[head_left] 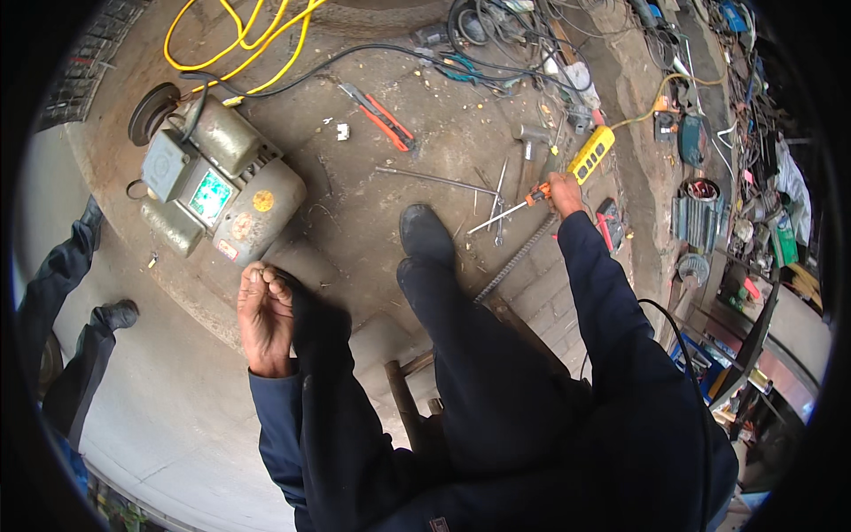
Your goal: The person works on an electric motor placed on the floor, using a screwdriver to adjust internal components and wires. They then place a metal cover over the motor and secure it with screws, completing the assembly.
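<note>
My right hand [565, 191] is closed round the orange handle of a screwdriver [498, 217]. Its metal shaft points left, over several loose tools on the floor. Close by that hand lie a yellow power strip [591, 155] and a hammer [529, 142]. My left hand [264, 321] is beside my left knee, thumb and fingertips pinched together; whatever they hold is too small to name. Just beyond it, a grey electric motor [239, 199] with a pulley [152, 113] rests on the floor, apart from my fingers.
A red-handled cutter [379, 118] and a long thin rod [434, 180] lie ahead of my feet. Yellow cable [257, 44] loops at the far left. Cluttered parts, including a finned motor housing [696, 220], line the right. Another person's legs [80, 359] stand at left.
</note>
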Available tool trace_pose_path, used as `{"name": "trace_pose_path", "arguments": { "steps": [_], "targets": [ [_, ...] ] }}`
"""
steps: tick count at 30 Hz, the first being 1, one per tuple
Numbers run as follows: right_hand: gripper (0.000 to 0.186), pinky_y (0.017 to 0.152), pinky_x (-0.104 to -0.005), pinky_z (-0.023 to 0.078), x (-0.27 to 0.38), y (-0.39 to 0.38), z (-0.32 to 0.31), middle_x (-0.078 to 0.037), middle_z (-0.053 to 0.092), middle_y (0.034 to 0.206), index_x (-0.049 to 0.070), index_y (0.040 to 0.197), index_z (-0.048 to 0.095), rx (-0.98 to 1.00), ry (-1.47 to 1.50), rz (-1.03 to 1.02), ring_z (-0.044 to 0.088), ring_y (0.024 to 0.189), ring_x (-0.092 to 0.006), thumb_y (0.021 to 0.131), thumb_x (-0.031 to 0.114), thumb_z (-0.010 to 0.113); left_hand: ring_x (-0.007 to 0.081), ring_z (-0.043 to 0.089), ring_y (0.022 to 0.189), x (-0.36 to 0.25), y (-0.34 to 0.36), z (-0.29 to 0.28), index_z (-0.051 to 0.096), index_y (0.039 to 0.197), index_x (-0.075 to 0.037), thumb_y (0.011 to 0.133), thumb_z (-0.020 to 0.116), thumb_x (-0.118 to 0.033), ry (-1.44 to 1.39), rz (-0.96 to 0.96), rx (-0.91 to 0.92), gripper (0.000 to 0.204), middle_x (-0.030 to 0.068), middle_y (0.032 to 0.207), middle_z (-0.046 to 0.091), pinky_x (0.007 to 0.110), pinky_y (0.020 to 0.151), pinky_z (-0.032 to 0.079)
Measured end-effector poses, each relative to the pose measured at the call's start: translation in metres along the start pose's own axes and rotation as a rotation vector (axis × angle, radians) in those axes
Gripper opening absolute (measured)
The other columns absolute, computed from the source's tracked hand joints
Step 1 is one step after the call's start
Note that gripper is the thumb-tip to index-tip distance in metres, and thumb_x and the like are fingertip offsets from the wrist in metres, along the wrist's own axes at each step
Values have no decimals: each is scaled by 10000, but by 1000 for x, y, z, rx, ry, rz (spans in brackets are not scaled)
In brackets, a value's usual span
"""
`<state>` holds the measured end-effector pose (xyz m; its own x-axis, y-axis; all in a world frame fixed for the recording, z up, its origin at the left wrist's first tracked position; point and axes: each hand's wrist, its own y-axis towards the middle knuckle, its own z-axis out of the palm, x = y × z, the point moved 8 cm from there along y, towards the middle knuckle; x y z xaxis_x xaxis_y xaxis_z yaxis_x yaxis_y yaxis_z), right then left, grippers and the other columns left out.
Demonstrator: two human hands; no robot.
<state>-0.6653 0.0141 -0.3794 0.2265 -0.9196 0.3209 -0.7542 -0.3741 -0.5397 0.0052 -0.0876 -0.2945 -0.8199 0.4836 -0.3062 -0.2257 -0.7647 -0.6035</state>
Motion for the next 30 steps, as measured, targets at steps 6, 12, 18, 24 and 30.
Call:
{"name": "trace_pose_path", "arguments": {
  "steps": [6, 12, 18, 24, 30],
  "targets": [
    [494, 905, -513, 552, -60, 1, 14, -279, 750, 1026, -26, 1154, 671, 42, -335, -67, 723, 1000, -425, 912, 404, 687, 150, 665, 909, -1, 0, -1, 628, 1226, 3, 1092, 630, -80, 79, 0, -62, 158, 82, 1055, 667, 262, 857, 601],
    [609, 1026, -501, 534, -52, -1, -2, -285, 739, 1191, -24, 1322, 630, -353, -114, -151, 711, 1139, -445, 943, 447, 701, 142, 598, 853, 0, 3, 1, 644, 1218, -27, 1115, 622, -169, 70, -15, -32, 177, 56, 999, 638, 279, 807, 543],
    [697, 993, -512, 553, -35, 42, 22, -243, 771, 1103, -21, 1367, 584, -197, -236, -166, 726, 1112, -444, 936, 510, 715, 136, 597, 855, -4, 2, 3, 635, 1234, -15, 1095, 652, -133, 80, 36, -127, 184, 47, 984, 630, 270, 800, 547],
    [436, 870, -524, 540, -7, -5, 10, -209, 736, 857, 84, 1042, 789, -138, -555, -600, 718, 880, -401, 991, 457, 570, 141, 652, 904, -7, -3, 8, 641, 1235, -43, 1079, 670, -133, 206, 71, -136, 183, 44, 1017, 660, 266, 819, 578],
    [267, 597, -229, 464, 103, -174, 10, -61, 701, 988, -8, 1200, 662, 128, 364, -536, 596, 711, -68, 1061, 219, 687, 189, 755, 929, -11, 2, 15, 668, 1227, -25, 1090, 628, -88, 64, 77, -80, 156, 90, 1050, 738, 313, 823, 650]
  ]
}}
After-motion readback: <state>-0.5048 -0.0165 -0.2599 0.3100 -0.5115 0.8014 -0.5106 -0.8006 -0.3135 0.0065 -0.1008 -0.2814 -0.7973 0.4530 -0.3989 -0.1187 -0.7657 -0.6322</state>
